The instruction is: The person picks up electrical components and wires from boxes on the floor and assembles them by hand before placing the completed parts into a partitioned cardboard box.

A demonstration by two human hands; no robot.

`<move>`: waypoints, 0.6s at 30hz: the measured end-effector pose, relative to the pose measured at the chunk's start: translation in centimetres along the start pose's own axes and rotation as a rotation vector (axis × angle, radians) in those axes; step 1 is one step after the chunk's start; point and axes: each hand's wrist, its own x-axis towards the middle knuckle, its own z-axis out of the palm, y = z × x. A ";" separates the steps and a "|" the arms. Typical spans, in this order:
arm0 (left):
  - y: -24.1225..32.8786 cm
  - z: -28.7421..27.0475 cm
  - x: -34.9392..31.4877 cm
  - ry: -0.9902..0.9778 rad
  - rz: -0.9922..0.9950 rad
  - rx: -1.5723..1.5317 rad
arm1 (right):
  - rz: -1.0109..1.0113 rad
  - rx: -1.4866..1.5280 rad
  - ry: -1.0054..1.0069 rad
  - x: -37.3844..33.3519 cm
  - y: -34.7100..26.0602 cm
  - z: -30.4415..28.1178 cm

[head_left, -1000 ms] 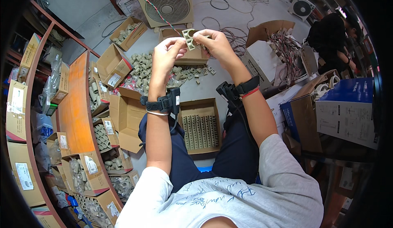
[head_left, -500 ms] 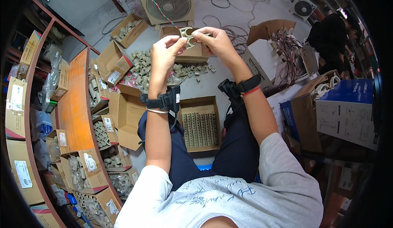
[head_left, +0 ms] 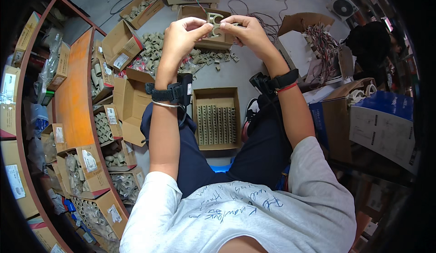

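Out in front of me, both hands hold a joined pair of beige plastic pipe clips (head_left: 215, 19) with C-shaped openings. My left hand (head_left: 181, 39) pinches their left side between thumb and fingers. From the other side, my right hand (head_left: 252, 33) grips them, its thumb and index finger close to the left thumb. Its fingers partly cover the right end of the clips. Below, between my legs, an open cardboard box (head_left: 215, 147) contains many similar clips set in tight rows.
Loose beige pipe fittings (head_left: 152, 44) lie heaped on the floor beyond my left hand. A cardboard box (head_left: 186, 12) stands behind the clips. Shelves with boxed fittings (head_left: 75, 89) line the left. At right are a box of tangled wires (head_left: 320, 44) and a person in dark clothes (head_left: 370, 44).
The whole view has shifted, so the floor box appears higher and slightly left. The clips have turned a little between my fingers. Both hands still grip them.
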 end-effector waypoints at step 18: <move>-0.9 -2.1 -1.2 0.032 0.048 0.140 | 0.014 0.093 -0.036 0.3 0.5 3.3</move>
